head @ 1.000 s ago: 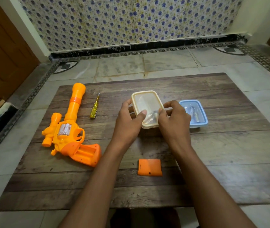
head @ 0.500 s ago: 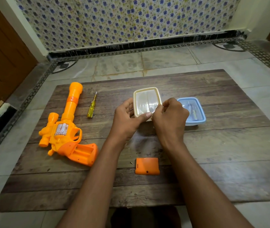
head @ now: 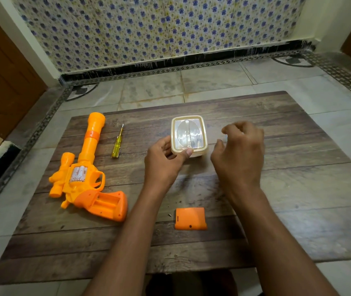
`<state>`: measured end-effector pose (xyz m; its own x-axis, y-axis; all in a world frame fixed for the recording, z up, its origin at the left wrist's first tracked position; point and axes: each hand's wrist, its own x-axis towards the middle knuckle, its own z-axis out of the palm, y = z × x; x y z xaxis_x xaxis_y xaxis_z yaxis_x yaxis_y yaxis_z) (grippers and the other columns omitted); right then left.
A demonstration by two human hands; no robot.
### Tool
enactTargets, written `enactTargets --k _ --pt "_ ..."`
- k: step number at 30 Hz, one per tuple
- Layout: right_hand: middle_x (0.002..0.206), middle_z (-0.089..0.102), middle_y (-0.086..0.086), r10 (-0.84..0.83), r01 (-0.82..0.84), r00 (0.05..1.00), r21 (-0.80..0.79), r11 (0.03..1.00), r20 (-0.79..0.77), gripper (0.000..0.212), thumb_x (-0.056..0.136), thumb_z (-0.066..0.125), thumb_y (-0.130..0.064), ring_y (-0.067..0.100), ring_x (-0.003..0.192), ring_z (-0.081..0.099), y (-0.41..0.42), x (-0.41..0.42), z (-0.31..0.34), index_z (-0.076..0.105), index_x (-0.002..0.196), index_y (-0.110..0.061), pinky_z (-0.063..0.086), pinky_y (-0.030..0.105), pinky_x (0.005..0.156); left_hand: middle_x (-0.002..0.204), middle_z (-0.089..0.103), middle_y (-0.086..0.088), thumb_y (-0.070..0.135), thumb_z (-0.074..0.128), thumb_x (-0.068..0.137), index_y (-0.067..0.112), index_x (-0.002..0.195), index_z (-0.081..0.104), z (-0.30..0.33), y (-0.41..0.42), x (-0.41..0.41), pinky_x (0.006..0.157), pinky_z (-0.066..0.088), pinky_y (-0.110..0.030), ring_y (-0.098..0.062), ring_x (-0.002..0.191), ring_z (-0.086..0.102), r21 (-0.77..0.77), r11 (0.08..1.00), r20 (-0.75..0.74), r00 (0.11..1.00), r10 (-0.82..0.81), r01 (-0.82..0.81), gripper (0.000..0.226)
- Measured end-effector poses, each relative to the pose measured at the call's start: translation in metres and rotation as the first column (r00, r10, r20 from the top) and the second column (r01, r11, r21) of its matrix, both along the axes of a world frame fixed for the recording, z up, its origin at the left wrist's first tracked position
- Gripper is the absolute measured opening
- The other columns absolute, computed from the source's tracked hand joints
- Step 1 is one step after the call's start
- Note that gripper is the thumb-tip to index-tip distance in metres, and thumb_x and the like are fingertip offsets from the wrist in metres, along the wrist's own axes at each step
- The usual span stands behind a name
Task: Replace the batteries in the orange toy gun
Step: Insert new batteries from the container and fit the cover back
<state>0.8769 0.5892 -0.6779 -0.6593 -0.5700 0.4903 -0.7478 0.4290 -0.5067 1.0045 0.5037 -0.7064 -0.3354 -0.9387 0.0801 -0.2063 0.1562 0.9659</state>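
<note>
The cream container [head: 189,135] stands mid-surface [head: 298,189], its long axis running away from the person. The left hand [head: 164,165] grips its near-left corner, thumb on the rim; the right hand [head: 239,154] hovers just right of it, fingers loosely curled and holding nothing. The orange toy gun [head: 84,174] lies well to the left — compartment open, its cover [head: 190,218] set apart nearer the person — so the left hand is nearer.

Both forearms are bare to the frame edge, without sleeves. The left hand [head: 164,161] and right hand [head: 239,154] carry no gloves, rings or watch.
</note>
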Motion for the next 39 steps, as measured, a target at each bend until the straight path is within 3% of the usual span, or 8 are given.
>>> enactTargets --k 3,7,14,17,22,25,30,39 --pt "0.148 0.044 0.016 -0.131 0.113 0.990 0.240 0.964 0.061 0.035 0.083 0.068 -0.022 0.039 0.136 0.039 0.005 -0.011 -0.003 0.068 0.118 -0.018 0.037 0.057 0.103 0.117 0.076 0.006 0.017 0.088 0.083 0.012 0.133 0.069 0.001 0.002 -0.001 0.088 0.057 -0.014 0.001 0.105 0.072 -0.013 1.000 0.026 0.999 0.028 -0.027 0.053" --pt "0.141 0.041 0.019 -0.177 0.081 0.961 0.392 0.916 0.215 0.042 0.087 0.063 -0.026 0.046 0.124 0.046 0.009 -0.022 -0.008 0.058 0.127 -0.015 0.038 0.055 0.102 0.114 0.076 0.009 0.021 0.087 0.085 0.014 0.130 0.070 0.002 0.007 -0.001 0.088 0.057 -0.014 0.000 0.104 0.072 -0.045 0.997 0.060 0.996 0.062 -0.059 0.049" --pt "0.115 0.062 0.021 0.001 -0.022 0.952 0.065 0.998 0.308 0.043 0.083 0.067 -0.022 0.038 0.105 0.059 0.004 -0.027 -0.007 0.066 0.123 -0.006 0.036 0.028 0.077 0.099 0.070 0.014 0.029 0.078 0.094 0.011 0.125 0.071 0.009 0.019 0.000 0.075 0.052 -0.006 -0.002 0.097 0.071 -0.055 0.987 0.148 0.977 0.155 -0.148 0.037" --pt "0.119 0.069 0.017 0.148 -0.127 0.961 -0.101 0.987 0.235 0.042 0.084 0.073 -0.021 0.028 0.107 0.063 0.002 -0.026 -0.004 0.069 0.124 -0.007 0.038 0.020 0.082 0.106 0.073 0.000 0.024 0.072 0.098 0.012 0.118 0.072 0.013 0.025 0.002 0.077 0.058 -0.018 -0.010 0.091 0.070 -0.250 0.925 0.171 0.927 0.334 -0.287 0.023" --pt "0.123 0.070 0.009 0.392 -0.344 0.912 -0.288 0.894 0.125 0.035 0.092 0.072 -0.027 0.016 0.109 0.064 -0.002 -0.012 -0.004 0.070 0.122 -0.009 0.039 0.002 0.087 0.102 0.072 0.000 0.016 0.058 0.106 0.011 0.112 0.074 0.024 0.034 -0.001 0.073 0.042 -0.002 -0.005 0.084 0.064 -0.438 0.872 0.068 0.959 0.276 -0.219 0.018" --pt "0.132 0.068 0.009 0.537 -0.482 0.836 -0.317 0.817 0.112 0.038 0.095 0.067 -0.026 0.013 0.122 0.062 -0.006 -0.001 -0.006 0.068 0.128 -0.007 0.053 0.017 0.095 0.101 0.073 0.004 0.020 0.049 0.110 0.011 0.116 0.070 0.024 0.040 -0.004 0.078 0.055 -0.018 -0.004 0.088 0.070 -0.303 0.950 0.006 0.997 0.075 -0.070 0.023" --pt "0.147 0.059 0.007 0.689 -0.597 0.694 -0.369 0.713 0.208 0.052 0.096 0.060 -0.036 0.014 0.139 0.053 -0.005 0.007 -0.004 0.061 0.140 -0.010 0.054 0.042 0.106 0.105 0.068 -0.026 0.036 0.042 0.110 0.017 0.104 0.068 0.029 0.036 -0.002 0.091 0.058 -0.058 -0.043 0.104 0.069 0.106 0.993 -0.315 0.946 0.076 -0.045 0.032" --pt "0.129 0.071 0.010 0.753 -0.652 0.644 -0.417 0.633 0.135 0.035 0.096 0.064 -0.022 0.015 0.122 0.068 -0.004 0.023 0.000 0.071 0.125 -0.003 0.060 0.038 0.096 0.117 0.067 -0.018 0.048 0.044 0.104 0.009 0.139 0.054 0.029 0.024 0.007 0.069 0.060 -0.032 -0.022 0.095 0.073 0.369 0.928 -0.517 0.842 0.156 0.055 0.053"
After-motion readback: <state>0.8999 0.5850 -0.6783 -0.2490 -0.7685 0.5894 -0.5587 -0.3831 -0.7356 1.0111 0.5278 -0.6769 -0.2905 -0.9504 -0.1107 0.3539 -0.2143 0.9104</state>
